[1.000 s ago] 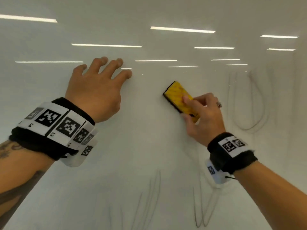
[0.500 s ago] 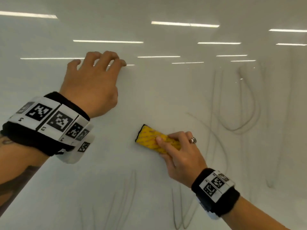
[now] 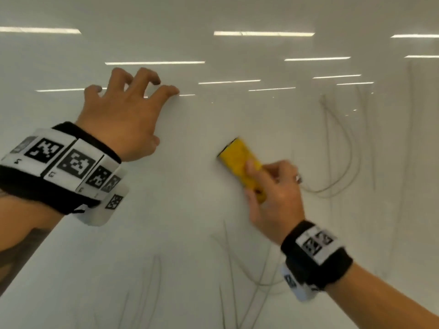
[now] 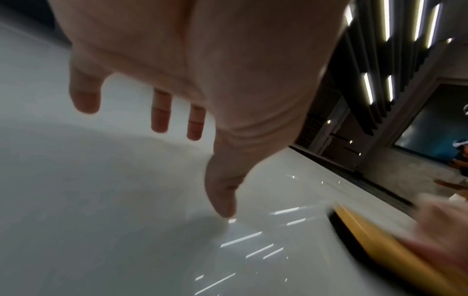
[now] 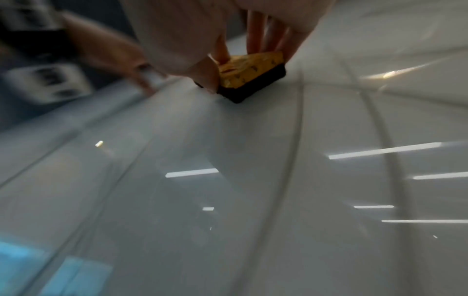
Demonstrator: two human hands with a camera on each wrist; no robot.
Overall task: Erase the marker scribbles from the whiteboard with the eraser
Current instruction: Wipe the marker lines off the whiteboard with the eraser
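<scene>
A glossy whiteboard point(image 3: 190, 222) fills the head view. My right hand point(image 3: 273, 193) grips a yellow eraser point(image 3: 240, 160) with a black felt base and presses it flat on the board near the middle. The right wrist view shows the eraser point(image 5: 253, 74) pinched between thumb and fingers, felt side down. Faint grey scribbles point(image 3: 342, 148) loop to the right of the eraser, and more scribbles point(image 3: 232, 269) run below it. My left hand point(image 3: 126, 115) rests on the board at upper left, its fingertips point(image 3: 152, 79) bent and touching the surface, holding nothing.
Ceiling light strips reflect in the board point(image 3: 263, 33). In the left wrist view the board's far edge point(image 4: 354, 176) borders a dark room with another person point(image 4: 458, 152) at the far right. The area between my hands shows no marks.
The eraser went down and left from the upper middle, then came back up and right. The left hand stayed on the board and its fingers curled more.
</scene>
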